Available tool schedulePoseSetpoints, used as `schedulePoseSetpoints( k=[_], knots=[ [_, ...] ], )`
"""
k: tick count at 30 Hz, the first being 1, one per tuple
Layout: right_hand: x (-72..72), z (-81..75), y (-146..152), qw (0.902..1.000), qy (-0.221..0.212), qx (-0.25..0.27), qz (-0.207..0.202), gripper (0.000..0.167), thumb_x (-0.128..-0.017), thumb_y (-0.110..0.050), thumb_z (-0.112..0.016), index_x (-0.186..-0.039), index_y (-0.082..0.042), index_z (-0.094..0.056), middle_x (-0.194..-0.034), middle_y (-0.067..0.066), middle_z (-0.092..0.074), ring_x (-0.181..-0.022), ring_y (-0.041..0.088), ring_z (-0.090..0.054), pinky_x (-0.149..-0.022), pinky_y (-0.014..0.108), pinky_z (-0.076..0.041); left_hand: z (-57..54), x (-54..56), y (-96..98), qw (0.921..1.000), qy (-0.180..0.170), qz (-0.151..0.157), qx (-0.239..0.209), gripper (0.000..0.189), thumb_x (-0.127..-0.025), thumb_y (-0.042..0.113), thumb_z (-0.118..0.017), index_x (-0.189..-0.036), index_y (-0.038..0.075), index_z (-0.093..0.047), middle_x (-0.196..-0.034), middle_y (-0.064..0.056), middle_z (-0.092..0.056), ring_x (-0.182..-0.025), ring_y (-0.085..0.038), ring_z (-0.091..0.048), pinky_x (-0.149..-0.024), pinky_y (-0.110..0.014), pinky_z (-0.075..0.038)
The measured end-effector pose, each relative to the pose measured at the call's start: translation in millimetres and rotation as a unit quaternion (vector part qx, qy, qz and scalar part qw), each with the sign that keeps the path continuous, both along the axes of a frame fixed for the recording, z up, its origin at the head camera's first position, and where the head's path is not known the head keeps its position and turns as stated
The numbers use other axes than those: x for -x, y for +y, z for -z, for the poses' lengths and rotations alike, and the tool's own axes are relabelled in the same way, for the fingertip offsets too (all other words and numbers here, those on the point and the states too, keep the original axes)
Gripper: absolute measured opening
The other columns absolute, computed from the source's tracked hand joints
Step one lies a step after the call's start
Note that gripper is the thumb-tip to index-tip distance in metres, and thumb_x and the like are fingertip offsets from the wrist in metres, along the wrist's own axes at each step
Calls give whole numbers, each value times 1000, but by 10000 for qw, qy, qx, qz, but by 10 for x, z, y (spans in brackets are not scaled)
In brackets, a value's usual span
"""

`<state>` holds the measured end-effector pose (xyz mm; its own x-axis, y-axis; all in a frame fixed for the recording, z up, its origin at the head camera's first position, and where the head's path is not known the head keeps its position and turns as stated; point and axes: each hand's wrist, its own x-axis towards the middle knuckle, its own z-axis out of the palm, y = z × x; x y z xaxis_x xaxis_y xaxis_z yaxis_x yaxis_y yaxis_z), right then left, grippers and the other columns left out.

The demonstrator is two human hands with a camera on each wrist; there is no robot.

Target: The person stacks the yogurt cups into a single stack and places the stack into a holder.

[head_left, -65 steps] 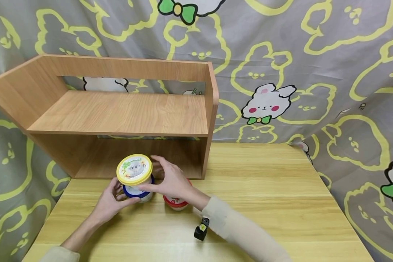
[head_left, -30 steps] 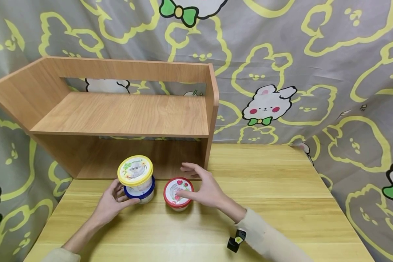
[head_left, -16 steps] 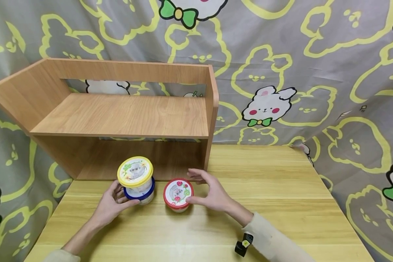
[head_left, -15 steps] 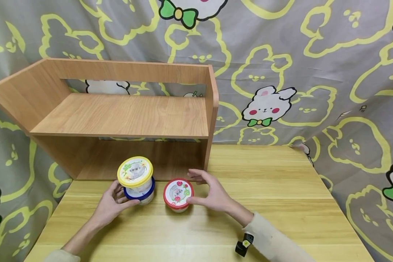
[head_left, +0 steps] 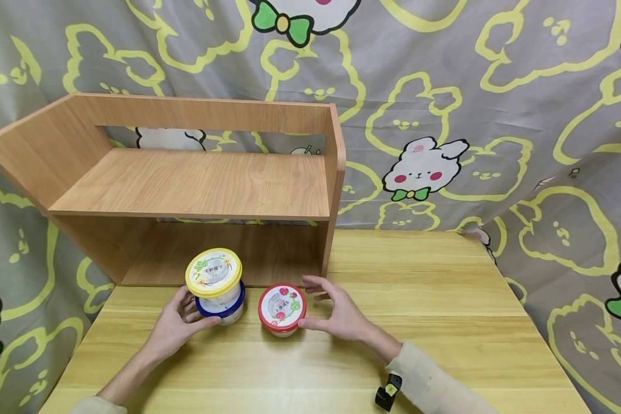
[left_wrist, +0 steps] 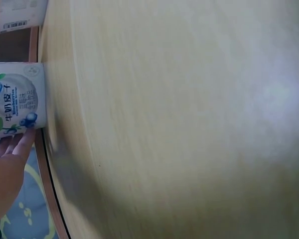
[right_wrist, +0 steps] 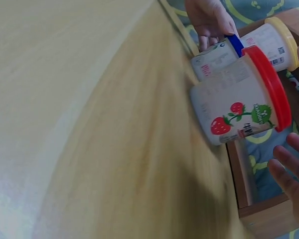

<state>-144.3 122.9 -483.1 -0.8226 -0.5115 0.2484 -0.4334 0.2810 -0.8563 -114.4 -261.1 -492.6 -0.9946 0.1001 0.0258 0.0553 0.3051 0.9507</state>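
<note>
A yellow-lidded tub (head_left: pixel 214 273) is stacked on a blue-lidded tub (head_left: pixel 234 314) in front of the lower shelf. My left hand (head_left: pixel 171 326) holds the blue-lidded one from its left, thumb at the front and fingers curled behind. Blueberries show on that tub's side in the left wrist view. Just right of the stack, a red-lidded tub (head_left: pixel 282 306) with strawberries on its side stands upright on the table. My right hand (head_left: pixel 341 315) is beside it, fingers spread and holding nothing, its thumb tip close to the red rim.
A two-level wooden shelf (head_left: pixel 202 181) stands at the back left of the wooden table (head_left: pixel 429 310). A patterned grey curtain (head_left: pixel 445 115) hangs behind and at the sides. A small black device (head_left: pixel 388 392) sits at my right wrist.
My right hand has left the yellow-lidded tub and moved right, over the red-lidded tub to its right side. The left hand and the stack have stayed in place.
</note>
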Motion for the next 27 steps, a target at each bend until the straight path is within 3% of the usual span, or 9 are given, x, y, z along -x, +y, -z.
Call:
schedulePoseSetpoints(
  k=[7,13,21,27],
  knots=[
    [-7,100,-17,9998,-124,-105,71,83,-83,-26,-92,-152,-9,-50,-146,9,-64,-126,28,-66,-105,50,-60,-7,-26,16,9999,-36,-109,38,93,-86,8,-88,-158,-2,-30,-152,-31,-50,-115,20,-53,-98,-7,-53],
    [6,141,-24,9996,-253,-102,16,85,-83,-27,-92,-152,-3,-48,-145,8,-65,-124,25,-66,-105,48,-60,2,-51,47,9996,-62,-260,68,90,-86,10,-88,-155,-3,-32,-149,-30,-52,-114,19,-54,-97,-7,-54],
    [-4,195,-70,9989,-426,-202,16,87,-82,-31,-93,-153,-9,-48,-142,7,-64,-121,23,-67,-107,43,-60,11,-83,95,9992,29,-405,10,87,-86,8,-87,-154,-3,-33,-148,-27,-52,-114,18,-54,-97,-7,-53],
    [-13,225,-95,9978,-615,-255,76,87,-82,-32,-93,-154,-13,-48,-140,4,-65,-121,19,-65,-107,41,-60,-6,-166,201,9970,50,-756,-133,92,-87,5,-86,-157,-3,-28,-150,-26,-48,-116,19,-50,-99,0,-47]
  ],
)
